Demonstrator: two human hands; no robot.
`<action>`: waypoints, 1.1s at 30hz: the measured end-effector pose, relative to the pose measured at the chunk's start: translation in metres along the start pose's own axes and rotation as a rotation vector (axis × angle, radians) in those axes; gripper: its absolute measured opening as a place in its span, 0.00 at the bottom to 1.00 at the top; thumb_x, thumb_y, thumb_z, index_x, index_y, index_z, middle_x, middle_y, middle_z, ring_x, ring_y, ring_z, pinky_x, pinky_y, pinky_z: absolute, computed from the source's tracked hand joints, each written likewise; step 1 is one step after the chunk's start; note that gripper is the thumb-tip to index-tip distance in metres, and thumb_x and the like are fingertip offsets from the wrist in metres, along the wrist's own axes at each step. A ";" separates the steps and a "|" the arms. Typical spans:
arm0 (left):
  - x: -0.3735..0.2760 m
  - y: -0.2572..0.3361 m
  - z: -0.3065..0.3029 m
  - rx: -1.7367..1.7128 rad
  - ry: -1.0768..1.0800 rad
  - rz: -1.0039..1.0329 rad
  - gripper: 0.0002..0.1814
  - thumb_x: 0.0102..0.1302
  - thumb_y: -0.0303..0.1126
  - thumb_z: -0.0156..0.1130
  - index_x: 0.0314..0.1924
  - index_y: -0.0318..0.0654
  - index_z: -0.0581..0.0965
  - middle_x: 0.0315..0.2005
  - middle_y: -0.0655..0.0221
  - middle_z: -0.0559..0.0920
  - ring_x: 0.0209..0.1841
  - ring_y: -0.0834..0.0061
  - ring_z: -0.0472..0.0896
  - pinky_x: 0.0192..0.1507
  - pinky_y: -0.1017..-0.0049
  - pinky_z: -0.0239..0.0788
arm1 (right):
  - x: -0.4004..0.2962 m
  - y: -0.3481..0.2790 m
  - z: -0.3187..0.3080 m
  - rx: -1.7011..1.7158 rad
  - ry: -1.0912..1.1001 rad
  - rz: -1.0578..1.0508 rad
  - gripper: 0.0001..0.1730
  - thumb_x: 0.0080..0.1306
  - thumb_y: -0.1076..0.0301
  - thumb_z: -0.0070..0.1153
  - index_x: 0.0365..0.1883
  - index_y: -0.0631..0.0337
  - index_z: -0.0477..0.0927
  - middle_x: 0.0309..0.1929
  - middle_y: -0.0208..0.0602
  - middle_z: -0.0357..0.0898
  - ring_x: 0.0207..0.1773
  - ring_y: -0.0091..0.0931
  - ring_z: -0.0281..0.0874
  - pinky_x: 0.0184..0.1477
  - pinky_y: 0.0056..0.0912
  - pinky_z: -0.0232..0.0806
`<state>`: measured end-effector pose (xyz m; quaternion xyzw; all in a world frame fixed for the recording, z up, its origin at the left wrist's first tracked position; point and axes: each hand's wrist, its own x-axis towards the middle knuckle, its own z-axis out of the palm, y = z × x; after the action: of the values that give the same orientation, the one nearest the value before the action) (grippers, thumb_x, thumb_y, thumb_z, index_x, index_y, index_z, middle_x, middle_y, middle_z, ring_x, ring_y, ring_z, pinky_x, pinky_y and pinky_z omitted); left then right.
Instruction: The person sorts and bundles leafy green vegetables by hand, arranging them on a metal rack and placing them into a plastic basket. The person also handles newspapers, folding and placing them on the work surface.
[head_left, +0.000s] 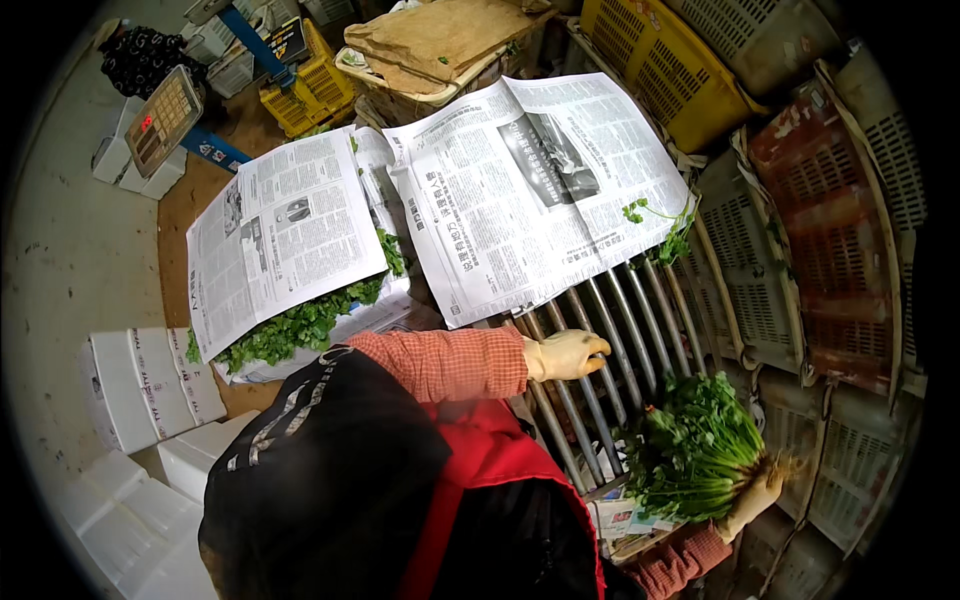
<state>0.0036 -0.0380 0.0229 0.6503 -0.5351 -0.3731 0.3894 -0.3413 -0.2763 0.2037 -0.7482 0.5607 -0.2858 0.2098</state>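
My left hand (566, 355), in a pale rubber glove, hovers over or rests on a rack of metal bars (626, 337); I cannot tell which. Nothing shows in its slightly bent fingers. In the lower right, my right hand (752, 495), also gloved, grips a bunch of leafy green herbs (697, 450) at the root end. The bunch looks like coriander, its leaves pointing left over the rack's near end. A large newspaper sheet (480, 217) covers the far part of the rack. Loose green sprigs (671, 240) lie at the sheet's right corner.
Left of the rack, another newspaper sheet (285, 232) covers packed greens (300, 330). A scale display (165, 120) on a blue post stands beyond. Stacked plastic crates (825, 225) line the right side. White foam boxes (154, 382) sit at left. A person in dark clothing (146, 60) is far left.
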 end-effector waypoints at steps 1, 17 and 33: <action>-0.004 0.002 0.001 -0.007 0.060 0.026 0.21 0.65 0.39 0.54 0.53 0.34 0.73 0.49 0.52 0.77 0.48 0.52 0.77 0.50 0.61 0.70 | -0.006 -0.026 0.013 -0.008 -0.036 -0.019 0.18 0.70 0.67 0.46 0.51 0.73 0.75 0.45 0.46 0.80 0.42 0.30 0.77 0.45 0.32 0.68; 0.022 0.102 -0.073 -0.645 0.386 -0.020 0.18 0.70 0.40 0.50 0.53 0.35 0.73 0.49 0.58 0.77 0.50 0.67 0.76 0.55 0.67 0.69 | -0.019 -0.149 0.041 0.295 -0.485 -0.081 0.08 0.66 0.70 0.51 0.32 0.68 0.72 0.26 0.28 0.71 0.30 0.20 0.66 0.34 0.24 0.61; 0.157 0.115 0.050 -1.412 -0.277 0.327 0.56 0.55 0.74 0.45 0.67 0.30 0.56 0.63 0.55 0.65 0.66 0.60 0.61 0.67 0.57 0.51 | 0.006 -0.074 0.147 1.845 -0.789 0.120 0.29 0.68 0.38 0.36 0.49 0.54 0.69 0.54 0.42 0.72 0.49 0.27 0.71 0.50 0.30 0.67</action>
<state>-0.0646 -0.2128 0.0955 0.1034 -0.3019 -0.6446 0.6948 -0.1891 -0.2625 0.1418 -0.3049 0.0473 -0.3291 0.8925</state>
